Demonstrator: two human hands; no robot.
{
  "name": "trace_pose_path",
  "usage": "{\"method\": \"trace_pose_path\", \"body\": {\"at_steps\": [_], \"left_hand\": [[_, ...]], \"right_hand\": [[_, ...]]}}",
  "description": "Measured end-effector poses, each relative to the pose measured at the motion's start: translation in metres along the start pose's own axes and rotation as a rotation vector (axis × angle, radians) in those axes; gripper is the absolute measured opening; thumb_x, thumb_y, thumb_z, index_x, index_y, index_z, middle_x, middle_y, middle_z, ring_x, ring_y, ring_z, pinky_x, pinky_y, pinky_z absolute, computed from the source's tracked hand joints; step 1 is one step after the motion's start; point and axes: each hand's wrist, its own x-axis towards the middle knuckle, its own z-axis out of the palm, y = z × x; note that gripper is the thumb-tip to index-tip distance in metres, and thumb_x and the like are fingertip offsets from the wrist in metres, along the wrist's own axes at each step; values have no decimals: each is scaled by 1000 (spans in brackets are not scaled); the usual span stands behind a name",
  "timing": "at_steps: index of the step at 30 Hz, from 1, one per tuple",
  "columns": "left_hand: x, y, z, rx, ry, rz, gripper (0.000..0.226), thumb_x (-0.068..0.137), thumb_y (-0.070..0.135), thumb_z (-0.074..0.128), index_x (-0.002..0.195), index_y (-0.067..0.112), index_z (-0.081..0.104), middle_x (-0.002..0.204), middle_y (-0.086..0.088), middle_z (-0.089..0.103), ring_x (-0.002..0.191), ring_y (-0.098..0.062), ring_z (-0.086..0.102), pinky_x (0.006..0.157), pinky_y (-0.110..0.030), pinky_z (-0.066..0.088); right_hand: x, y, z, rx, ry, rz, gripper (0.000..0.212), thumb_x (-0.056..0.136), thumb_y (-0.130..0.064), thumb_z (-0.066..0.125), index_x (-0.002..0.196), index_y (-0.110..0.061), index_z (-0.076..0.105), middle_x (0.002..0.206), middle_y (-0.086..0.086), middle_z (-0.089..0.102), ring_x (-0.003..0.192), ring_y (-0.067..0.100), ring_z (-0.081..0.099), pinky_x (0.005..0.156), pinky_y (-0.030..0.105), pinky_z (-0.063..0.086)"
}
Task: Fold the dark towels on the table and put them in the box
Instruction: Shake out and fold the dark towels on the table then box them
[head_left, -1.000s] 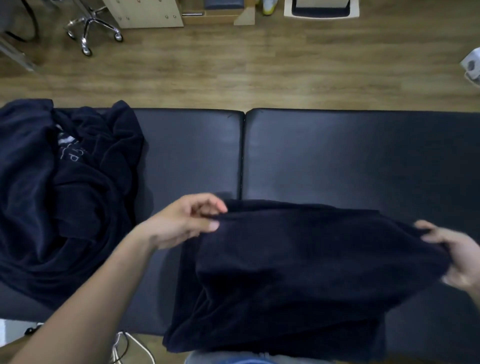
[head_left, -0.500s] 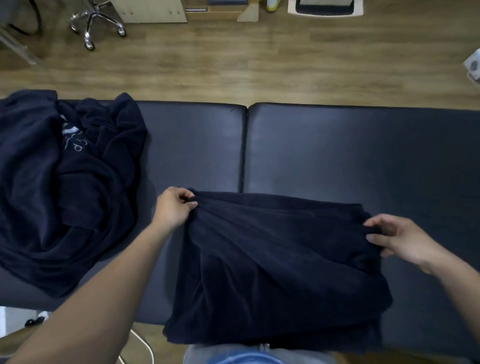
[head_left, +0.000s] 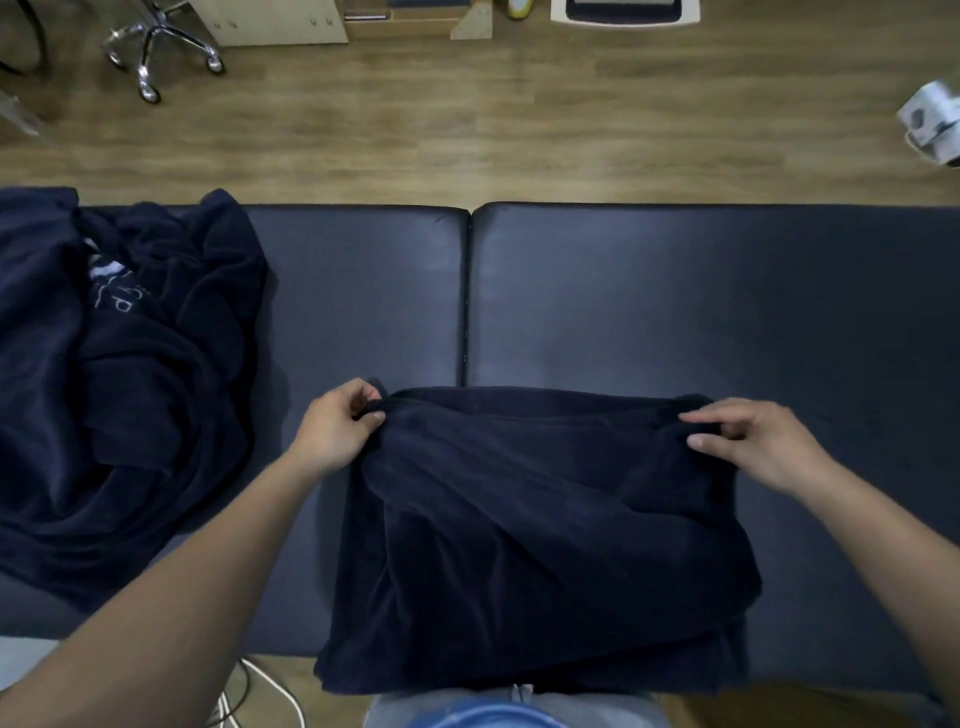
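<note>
A partly folded navy towel (head_left: 545, 545) is spread at the near edge of the padded bench (head_left: 675, 301), overhanging it. Its far corners are pinched between thumb and fingers by the left hand (head_left: 337, 431) and the right hand (head_left: 753, 441). More dark towels (head_left: 119, 389) are heaped at the bench's left end.

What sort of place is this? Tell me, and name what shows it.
Probably a massage or therapy room: a black padded vinyl table in two sections, a heap of dark navy towels, a chrome wheeled chair base on light wood-plank flooring.

The table (head_left: 675, 301) holds a towel (head_left: 545, 535) and towel pile (head_left: 119, 395).
</note>
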Motion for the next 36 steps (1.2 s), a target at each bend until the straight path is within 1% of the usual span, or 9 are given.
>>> {"method": "trace_pose_path", "body": {"at_steps": [4, 7, 9, 12, 19, 25, 30, 33, 36], "left_hand": [[5, 3, -2, -5, -63, 0, 18, 88, 12, 70, 104, 19, 66, 92, 2, 64, 89, -18, 59, 82, -24, 40], [8, 5, -2, 39, -121, -7, 8, 88, 16, 70, 95, 19, 67, 98, -2, 61, 91, -21, 58, 81, -25, 38], [8, 2, -1, 38, -143, -11, 10, 84, 17, 74, 88, 20, 66, 95, -1, 57, 90, -21, 56, 80, -27, 38], [7, -4, 3, 28, -113, 23, 13, 82, 19, 77, 86, 16, 66, 92, -2, 58, 88, -20, 56, 79, -29, 40], [8, -10, 0, -81, -153, -31, 10, 87, 24, 73, 78, 24, 69, 72, 6, 69, 70, -12, 61, 70, -28, 47], [12, -11, 1, -61, -183, -29, 10, 85, 23, 76, 79, 21, 67, 90, -1, 64, 83, -21, 62, 81, -36, 49], [13, -13, 0, -59, -187, -27, 9, 85, 24, 75, 80, 23, 68, 91, 1, 64, 86, -22, 63, 81, -34, 48], [13, -11, 0, -66, -199, -18, 7, 86, 22, 75, 82, 19, 70, 92, -2, 66, 83, -20, 62, 79, -31, 47], [13, -10, 2, -34, -196, 6, 8, 85, 20, 76, 83, 16, 70, 94, -5, 64, 81, -20, 59, 76, -29, 44]], "right_hand": [[-14, -1, -5, 101, 39, 89, 20, 67, -44, 87, 77, -56, 74, 95, -27, 72, 94, 6, 68, 80, 12, 52], [-11, 13, -8, 203, 74, 115, 50, 42, -72, 84, 75, -35, 81, 91, -18, 76, 83, 6, 74, 82, 28, 60], [-10, 10, -8, 110, 14, 190, 28, 67, -52, 84, 73, -26, 81, 82, -12, 77, 77, 12, 75, 82, 41, 62], [-3, 15, -8, -24, -6, 235, 24, 88, -32, 74, 71, -16, 78, 71, 1, 75, 70, 21, 74, 77, 44, 62], [9, 11, -1, -137, -109, 344, 18, 79, -14, 82, 67, -4, 74, 64, 7, 74, 61, 18, 73, 64, 28, 60], [13, 1, -5, -331, -272, 86, 23, 72, 2, 74, 73, -18, 63, 74, -1, 63, 68, 11, 55, 58, 18, 44], [24, -4, -22, -420, -240, -10, 45, 82, 6, 60, 72, -38, 66, 83, -12, 61, 74, 11, 60, 56, 13, 45], [24, -5, -25, -488, -312, 64, 52, 84, 9, 47, 100, -35, 69, 97, -4, 56, 65, 18, 66, 50, 23, 55], [25, -4, -26, -583, -279, 76, 47, 81, 6, 50, 106, -33, 50, 94, 3, 56, 76, 22, 62, 64, 40, 59]]}}
